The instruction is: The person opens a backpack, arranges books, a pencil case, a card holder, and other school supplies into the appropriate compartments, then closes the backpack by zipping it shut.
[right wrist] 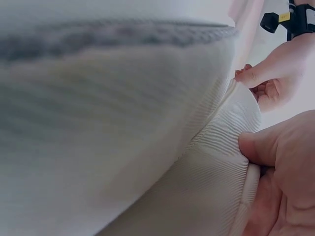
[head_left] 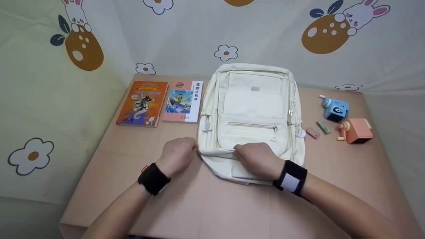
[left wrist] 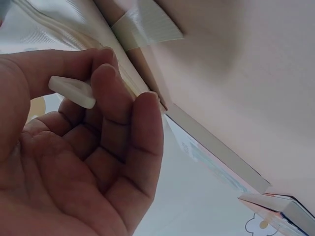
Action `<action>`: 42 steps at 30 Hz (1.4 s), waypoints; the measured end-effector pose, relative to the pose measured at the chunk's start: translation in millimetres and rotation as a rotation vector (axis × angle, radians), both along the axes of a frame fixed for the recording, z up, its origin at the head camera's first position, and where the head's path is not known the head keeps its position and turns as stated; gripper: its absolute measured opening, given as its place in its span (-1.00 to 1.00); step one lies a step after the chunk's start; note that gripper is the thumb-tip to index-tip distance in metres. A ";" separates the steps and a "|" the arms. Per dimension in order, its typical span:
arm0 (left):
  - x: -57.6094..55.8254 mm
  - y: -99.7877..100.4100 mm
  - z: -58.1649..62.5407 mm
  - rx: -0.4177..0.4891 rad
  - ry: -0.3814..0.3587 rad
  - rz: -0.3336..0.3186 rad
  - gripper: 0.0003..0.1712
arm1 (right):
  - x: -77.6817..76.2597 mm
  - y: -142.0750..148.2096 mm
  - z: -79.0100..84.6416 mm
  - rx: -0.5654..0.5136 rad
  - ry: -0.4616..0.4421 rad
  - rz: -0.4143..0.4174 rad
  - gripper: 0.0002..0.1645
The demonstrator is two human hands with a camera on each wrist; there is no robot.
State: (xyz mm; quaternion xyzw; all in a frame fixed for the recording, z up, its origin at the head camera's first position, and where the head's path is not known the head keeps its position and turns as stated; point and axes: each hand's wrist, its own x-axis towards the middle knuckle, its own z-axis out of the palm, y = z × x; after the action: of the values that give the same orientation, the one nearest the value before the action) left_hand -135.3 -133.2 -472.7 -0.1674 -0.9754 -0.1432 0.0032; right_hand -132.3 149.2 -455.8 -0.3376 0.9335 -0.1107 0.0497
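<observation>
Near the middle of the bench (head_left: 212,209), a white bag (head_left: 254,103) lies with its front up. At its near left corner, the left hand (head_left: 176,155) pinches a small pale tab (left wrist: 73,92) that looks like a zip pull. The right hand (head_left: 257,159) pinches the cloth edge (right wrist: 250,184) on the bag's near side. To the left lie an orange book (head_left: 144,103) and a pink book (head_left: 181,101). Far right sit a blue sharpener (head_left: 336,109) and an orange-pink sharpener (head_left: 358,131).

The step seems to be working the zip, though I cannot tell which way. To do it well, the right hand should hold the edge snug so nothing bunches. The left hand should pull slowly, low along the seam, and stop if cloth gets caught.
</observation>
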 end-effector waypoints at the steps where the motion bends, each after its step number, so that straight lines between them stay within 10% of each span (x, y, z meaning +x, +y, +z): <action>1: 0.9 0.2 0.2 0.000 0.008 -0.004 -0.78 | -0.4 -0.1 0.7 -0.002 -0.009 -0.002 -0.66; 18: 24.1 11.5 8.0 0.020 -0.003 -0.083 -0.71 | -2.8 -2.2 1.4 0.010 -0.017 -0.008 -0.65; 33: 22.3 9.2 5.4 0.064 0.034 -0.073 -0.75 | 7.0 6.2 -3.9 -0.108 0.070 0.035 -0.86; 42: 21.5 8.9 6.7 0.042 0.011 -0.063 -0.79 | 20.4 26.8 -0.9 -0.114 0.083 0.109 -0.56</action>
State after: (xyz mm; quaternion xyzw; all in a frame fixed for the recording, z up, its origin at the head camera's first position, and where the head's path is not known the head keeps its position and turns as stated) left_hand -113.8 -124.2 -466.0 -0.1986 -0.9665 -0.1625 0.0078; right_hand -111.9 176.0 -456.7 -0.3942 0.9073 -0.1465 -0.0024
